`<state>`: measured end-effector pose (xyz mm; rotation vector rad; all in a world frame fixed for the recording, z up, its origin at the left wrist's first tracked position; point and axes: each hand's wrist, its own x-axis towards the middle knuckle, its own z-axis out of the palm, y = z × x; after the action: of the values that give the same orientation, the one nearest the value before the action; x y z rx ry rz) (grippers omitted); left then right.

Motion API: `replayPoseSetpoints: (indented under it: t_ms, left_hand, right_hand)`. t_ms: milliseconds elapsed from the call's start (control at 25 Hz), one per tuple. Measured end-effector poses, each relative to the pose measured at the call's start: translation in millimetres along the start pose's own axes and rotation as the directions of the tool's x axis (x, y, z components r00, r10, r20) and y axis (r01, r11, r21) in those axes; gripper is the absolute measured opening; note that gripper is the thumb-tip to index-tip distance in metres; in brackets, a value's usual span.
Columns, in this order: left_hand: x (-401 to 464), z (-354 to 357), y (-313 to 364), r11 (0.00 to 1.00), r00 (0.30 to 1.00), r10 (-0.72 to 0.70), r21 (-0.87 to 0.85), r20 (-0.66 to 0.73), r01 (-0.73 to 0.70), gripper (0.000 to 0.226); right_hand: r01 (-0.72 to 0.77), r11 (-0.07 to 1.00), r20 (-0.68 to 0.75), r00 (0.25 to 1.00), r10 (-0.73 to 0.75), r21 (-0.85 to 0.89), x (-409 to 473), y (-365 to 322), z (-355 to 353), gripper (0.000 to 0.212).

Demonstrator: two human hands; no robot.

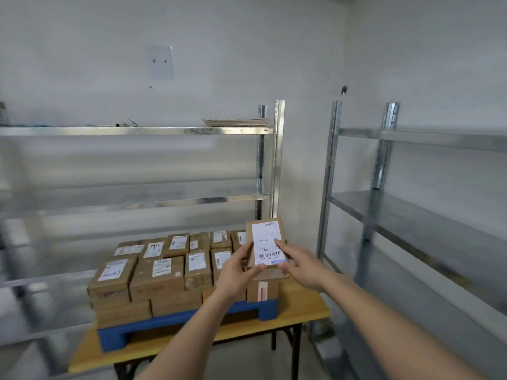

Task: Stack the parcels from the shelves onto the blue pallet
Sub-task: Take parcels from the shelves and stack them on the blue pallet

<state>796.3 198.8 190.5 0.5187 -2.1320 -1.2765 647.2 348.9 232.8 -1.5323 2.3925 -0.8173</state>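
Stacked parcels (156,272) fill blue pallet (175,322) on table (301,311). Left hand (236,272) grips held parcel (267,244) by its left edge, above pallet's right end; right hand (300,263) pinches its right edge, index finger on label.

Parcel (265,244) in my hands: brown cardboard, white label with black barcode stripes and a small blue patch. Stacked parcels (157,275): brown, white labels, some with black handwriting; one (262,290) with a red-and-white strip. Pallet (175,319): blue. Table (301,311): yellow-tan top, black legs. Shelving (278,160): silver-grey metal. Wall (247,50): pale grey-white.
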Motion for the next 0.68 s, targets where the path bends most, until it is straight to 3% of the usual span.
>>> replayPoseSetpoints:
  t_ms: [680]
  left_hand:
    - [153, 17, -111, 0.959, 0.964, -0.267, 0.093, -0.015, 0.267, 0.073]
  right_hand:
    - [-0.018, 0.999, 0.23, 0.973, 0.007, 0.048, 203, 108, 54, 0.07]
